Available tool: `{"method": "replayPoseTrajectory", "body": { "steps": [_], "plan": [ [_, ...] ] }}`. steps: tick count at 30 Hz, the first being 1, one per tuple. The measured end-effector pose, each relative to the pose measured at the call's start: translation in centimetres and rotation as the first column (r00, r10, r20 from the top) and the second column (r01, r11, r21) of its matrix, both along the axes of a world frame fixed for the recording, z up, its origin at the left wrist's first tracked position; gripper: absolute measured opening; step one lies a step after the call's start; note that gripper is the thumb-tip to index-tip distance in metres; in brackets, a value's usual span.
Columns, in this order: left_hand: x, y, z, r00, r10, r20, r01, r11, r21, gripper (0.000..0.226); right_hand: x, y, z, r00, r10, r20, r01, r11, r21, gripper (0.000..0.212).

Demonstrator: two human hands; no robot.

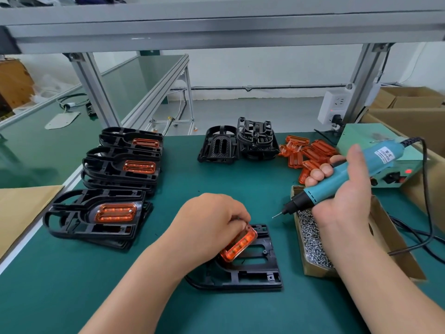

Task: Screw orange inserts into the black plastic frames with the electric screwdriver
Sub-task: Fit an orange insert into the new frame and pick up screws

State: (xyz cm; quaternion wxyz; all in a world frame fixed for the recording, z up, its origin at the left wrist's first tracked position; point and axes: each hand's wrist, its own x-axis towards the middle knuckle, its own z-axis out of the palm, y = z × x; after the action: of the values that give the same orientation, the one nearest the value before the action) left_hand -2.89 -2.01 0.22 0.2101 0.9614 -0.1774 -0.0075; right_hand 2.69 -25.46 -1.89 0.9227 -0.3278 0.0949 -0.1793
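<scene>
A black plastic frame [261,273] lies flat on the green mat in front of me. My left hand [207,227] grips an orange insert [238,245] and holds it tilted over the frame's opening. To the right, my right hand [344,189] holds the teal electric screwdriver [342,174] raised above the table, its bit pointing down and left. Loose orange inserts [308,150] are piled at the back right. Bare black frames [237,143] stand at the back centre.
Stacks of frames with inserts fitted [106,210] fill the left side. A cardboard tray of small screws [313,239] sits under my right wrist. The screwdriver's power box [385,174] and its cable [426,213] are on the right. Cardboard sheet [21,208] at the left edge.
</scene>
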Motion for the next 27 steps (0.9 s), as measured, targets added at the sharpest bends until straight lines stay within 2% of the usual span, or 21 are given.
{"method": "replayPoseTrajectory", "body": {
  "steps": [3,5,13,17,19,22,27],
  "plan": [
    [0.0,-0.5,-0.1,0.986,-0.163,0.031,0.16,0.983,0.087,0.021,-0.1,0.0,0.0,1.0,0.004,0.006,-0.004,1.0,0.005,0.036],
    [0.0,-1.0,-0.2,0.977,-0.207,0.047,0.201,0.974,0.109,0.019,-0.2,-0.1,0.0,1.0,0.006,0.008,-0.006,1.0,0.009,0.036],
    [-0.4,-2.2,-1.2,0.952,-0.29,0.101,0.274,0.95,0.148,0.02,-0.2,-0.1,0.1,1.0,0.005,-0.001,-0.005,1.0,-0.001,0.036],
    [0.0,-1.5,-1.2,0.956,-0.27,0.115,0.256,0.959,0.122,0.021,-0.1,0.0,0.0,1.0,0.008,0.002,-0.008,1.0,0.005,0.035],
    [0.3,-0.6,-0.9,0.967,-0.229,0.111,0.223,0.973,0.058,0.017,-0.2,-0.1,0.0,1.0,0.011,0.003,-0.011,1.0,0.005,0.035],
    [0.6,1.0,-0.9,0.982,-0.186,0.04,0.186,0.983,0.001,0.011,-0.1,-0.2,-0.1,1.0,0.01,0.007,-0.01,1.0,0.006,0.036],
    [0.8,2.0,-1.2,0.961,-0.227,-0.16,0.222,0.974,-0.049,0.013,0.0,-0.1,-0.1,1.0,0.006,0.009,-0.006,1.0,0.006,0.035]
  ]
}}
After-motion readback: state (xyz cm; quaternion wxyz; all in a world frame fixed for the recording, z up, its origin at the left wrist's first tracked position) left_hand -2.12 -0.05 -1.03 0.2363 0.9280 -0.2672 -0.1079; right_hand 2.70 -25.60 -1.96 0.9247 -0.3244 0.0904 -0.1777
